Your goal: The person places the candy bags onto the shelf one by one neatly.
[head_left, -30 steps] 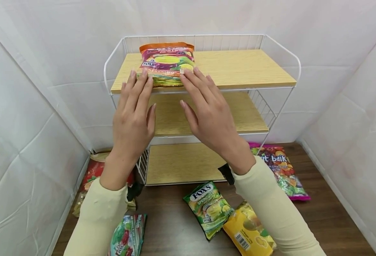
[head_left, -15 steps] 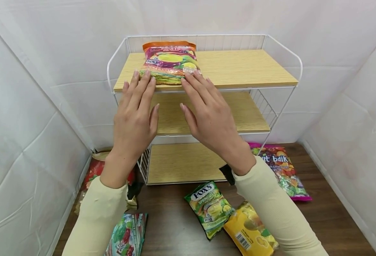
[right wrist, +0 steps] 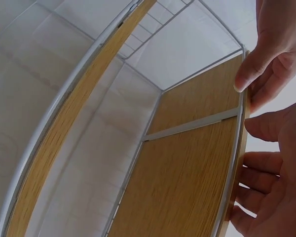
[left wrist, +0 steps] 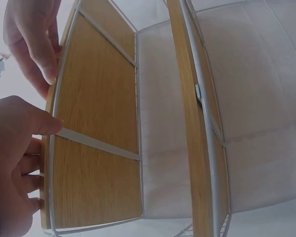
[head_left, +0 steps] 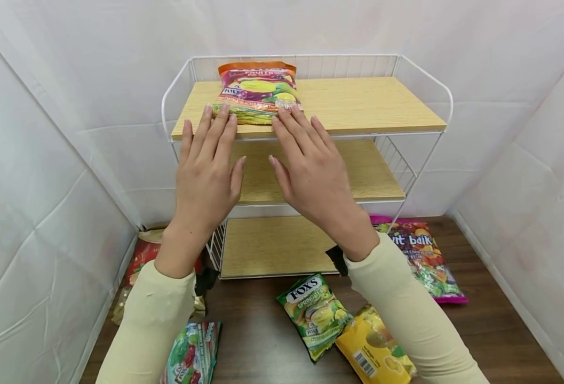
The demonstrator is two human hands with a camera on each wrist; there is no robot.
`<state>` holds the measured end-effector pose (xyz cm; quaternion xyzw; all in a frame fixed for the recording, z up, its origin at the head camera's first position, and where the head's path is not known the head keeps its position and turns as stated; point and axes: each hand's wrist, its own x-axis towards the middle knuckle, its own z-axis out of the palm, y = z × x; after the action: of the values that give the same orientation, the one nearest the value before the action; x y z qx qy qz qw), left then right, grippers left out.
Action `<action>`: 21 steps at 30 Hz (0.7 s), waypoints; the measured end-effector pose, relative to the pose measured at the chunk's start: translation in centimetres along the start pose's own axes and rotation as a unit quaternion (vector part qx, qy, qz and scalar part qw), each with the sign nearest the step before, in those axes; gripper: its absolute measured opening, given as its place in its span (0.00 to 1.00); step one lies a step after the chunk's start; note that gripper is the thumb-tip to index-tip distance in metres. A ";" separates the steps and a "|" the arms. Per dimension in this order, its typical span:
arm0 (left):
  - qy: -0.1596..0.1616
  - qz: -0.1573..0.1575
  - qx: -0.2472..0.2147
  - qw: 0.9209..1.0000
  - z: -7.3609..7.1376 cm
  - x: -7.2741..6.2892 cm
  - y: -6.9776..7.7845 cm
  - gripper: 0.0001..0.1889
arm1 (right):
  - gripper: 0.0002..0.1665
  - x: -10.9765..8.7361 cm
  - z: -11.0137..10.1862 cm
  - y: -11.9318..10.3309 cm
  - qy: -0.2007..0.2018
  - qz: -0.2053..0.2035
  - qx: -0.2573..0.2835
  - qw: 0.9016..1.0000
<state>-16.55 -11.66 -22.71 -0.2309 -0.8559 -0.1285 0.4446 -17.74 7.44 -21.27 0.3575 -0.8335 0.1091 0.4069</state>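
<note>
An orange and purple bag of fruit candy (head_left: 257, 89) lies on the left part of the top shelf (head_left: 358, 104) of a white wire rack with wooden boards. My left hand (head_left: 207, 178) has its straight fingertips at the bag's front left corner. At the front right corner, the straight fingers of my right hand (head_left: 316, 173) touch the bag's lower edge. Both thumbs point inward, apart from each other. Seen from below in the wrist views, the left hand (left wrist: 19, 153) and right hand (right wrist: 281, 163) are at the shelf's front edge; the bag is hidden there by the board.
Below are a middle shelf (head_left: 310, 170) and a bottom shelf (head_left: 277, 245). On the dark table lie a green candy bag (head_left: 314, 317), a yellow bag (head_left: 375, 349), a pink-edged bag (head_left: 423, 256), a teal bag (head_left: 192, 352) and a red bag (head_left: 142, 253), partly hidden by the left arm.
The candy bag has slid slightly back and to the right on the top shelf. My hands have stayed at its front edge, the left one shifting a little right.
</note>
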 end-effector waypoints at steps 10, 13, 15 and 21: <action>-0.044 -0.001 0.034 0.998 -0.6 0.2 0.0 0.31 | 0.30 0.3 -0.2 0.1 -0.006 0.015 0.003 1.000; -0.048 -0.003 0.036 0.998 -0.7 0.3 0.1 0.31 | 0.30 0.3 -0.3 0.1 -0.016 0.022 -0.006 1.000; -0.050 -0.005 0.034 0.998 -0.7 0.4 0.1 0.31 | 0.30 0.4 -0.3 0.1 -0.019 0.025 -0.010 0.999; -0.051 -0.010 0.029 0.998 -0.7 0.6 0.1 0.31 | 0.30 0.5 -0.3 0.2 -0.020 0.026 -0.012 0.999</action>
<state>-16.33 -11.72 -21.81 -0.2156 -0.8829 -0.0964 0.4058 -17.94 7.51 -20.68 0.3329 -0.8518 0.1026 0.3912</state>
